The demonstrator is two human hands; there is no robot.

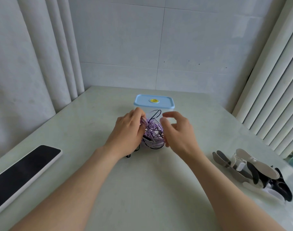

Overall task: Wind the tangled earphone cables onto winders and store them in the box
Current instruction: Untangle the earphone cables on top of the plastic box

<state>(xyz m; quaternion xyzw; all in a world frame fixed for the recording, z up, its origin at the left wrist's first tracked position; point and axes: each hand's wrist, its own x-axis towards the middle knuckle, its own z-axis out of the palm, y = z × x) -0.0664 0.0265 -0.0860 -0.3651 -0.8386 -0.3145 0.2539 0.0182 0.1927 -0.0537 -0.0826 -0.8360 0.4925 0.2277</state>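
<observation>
Starting the untangling, we pinch a purple strand with our left hand [127, 130]; the tangled earphone cables [153, 130] sit between our hands, the lidded box [159, 104] just behind them. Our right hand [179, 130] hovers beside the tangle, fingers loose, holding nothing. Next, we judge, one cable needs teasing free before reaching the winders [252, 169] further right.
</observation>
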